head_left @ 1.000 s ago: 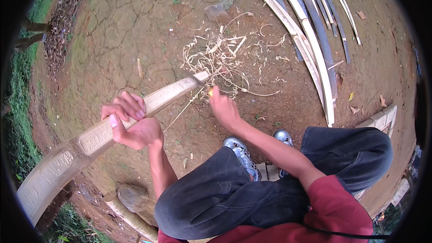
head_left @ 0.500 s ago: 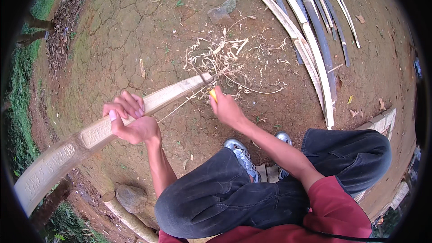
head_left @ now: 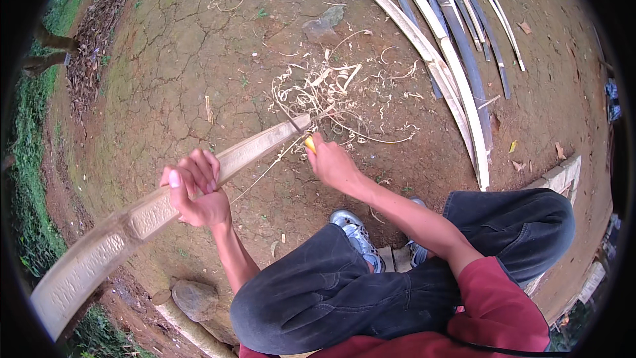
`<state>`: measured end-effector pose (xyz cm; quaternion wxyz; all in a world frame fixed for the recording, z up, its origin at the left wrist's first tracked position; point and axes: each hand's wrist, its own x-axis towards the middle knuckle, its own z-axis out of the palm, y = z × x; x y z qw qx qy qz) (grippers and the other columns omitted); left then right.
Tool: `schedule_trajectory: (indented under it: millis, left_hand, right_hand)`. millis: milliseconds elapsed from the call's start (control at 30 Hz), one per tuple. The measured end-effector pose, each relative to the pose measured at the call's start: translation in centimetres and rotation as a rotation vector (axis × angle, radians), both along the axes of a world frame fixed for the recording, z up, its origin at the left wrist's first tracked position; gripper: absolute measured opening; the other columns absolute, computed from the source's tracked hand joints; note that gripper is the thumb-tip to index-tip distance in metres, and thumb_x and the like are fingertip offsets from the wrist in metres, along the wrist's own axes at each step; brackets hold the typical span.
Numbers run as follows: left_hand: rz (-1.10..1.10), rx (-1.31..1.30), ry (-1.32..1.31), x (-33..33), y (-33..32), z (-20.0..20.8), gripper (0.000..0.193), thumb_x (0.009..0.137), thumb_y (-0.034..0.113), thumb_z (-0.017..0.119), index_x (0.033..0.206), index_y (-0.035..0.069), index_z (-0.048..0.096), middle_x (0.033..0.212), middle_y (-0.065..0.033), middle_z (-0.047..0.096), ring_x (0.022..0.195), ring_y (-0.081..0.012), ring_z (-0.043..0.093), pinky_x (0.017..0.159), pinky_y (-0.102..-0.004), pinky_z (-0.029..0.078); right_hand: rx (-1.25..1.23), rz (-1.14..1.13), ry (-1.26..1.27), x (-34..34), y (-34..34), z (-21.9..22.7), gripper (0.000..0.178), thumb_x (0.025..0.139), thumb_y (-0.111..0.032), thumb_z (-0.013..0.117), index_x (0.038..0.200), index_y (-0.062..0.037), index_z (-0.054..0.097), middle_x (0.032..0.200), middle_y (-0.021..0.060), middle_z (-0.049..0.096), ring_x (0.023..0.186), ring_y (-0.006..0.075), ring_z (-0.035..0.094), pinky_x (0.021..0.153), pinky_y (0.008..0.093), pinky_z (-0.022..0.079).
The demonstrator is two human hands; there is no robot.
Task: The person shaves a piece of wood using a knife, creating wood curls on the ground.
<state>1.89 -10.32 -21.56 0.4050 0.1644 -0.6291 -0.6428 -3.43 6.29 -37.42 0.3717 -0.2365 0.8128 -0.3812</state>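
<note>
A long split bamboo strip slants from the lower left up to the middle of the view, its pale hollow side facing up. Around its middle my left hand is closed, thumb raised near the upper edge. My right hand grips the yellow handle of a knife. The knife's thin dark blade lies across the strip close to its far end. Just past that end, curled shavings are heaped on the ground.
Several long bamboo strips, some pale and some dark, lie at the upper right. A flat stone sits beyond the shavings. At lower left are a rock and a cut pole. Bricks edge the right side.
The strip's far end has shifted slightly down and left, and its near end has come up and right. The blade sits a little farther back from the tip.
</note>
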Motion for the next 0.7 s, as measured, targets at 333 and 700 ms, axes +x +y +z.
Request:
schedule_trajectory:
  millis: [333, 700]
  left_hand:
    - [-0.06, -0.046, 0.031, -0.2, 2.2, -0.3, 0.04, 0.089, 0.027, 0.049, 0.058, 0.013, 0.027, 0.047, 0.0019, 0.023, 0.043, -0.008, 0.022, 0.041, -0.0235, 0.023]
    - [0.015, 0.01, 0.019, -0.7, 2.7, 0.2, 0.041, 0.086, 0.023, 0.052, 0.057, 0.014, 0.025, 0.046, 0.0023, 0.021, 0.042, -0.0076, 0.02, 0.039, -0.0226, 0.021]
  right_hand:
    - [0.226, -0.036, 0.013, 0.0, 0.9, -3.1, 0.022, 0.092, -0.013, 0.047, 0.1, 0.0076, 0.047, 0.077, 0.0306, 0.062, 0.076, 0.0456, 0.064, 0.069, 0.0514, 0.052]
    - [0.267, -0.094, 0.03, 0.3, 0.4, -7.5, 0.024, 0.092, -0.014, 0.048, 0.103, 0.0072, 0.047, 0.085, 0.0307, 0.063, 0.083, 0.0459, 0.063, 0.074, 0.0512, 0.051]
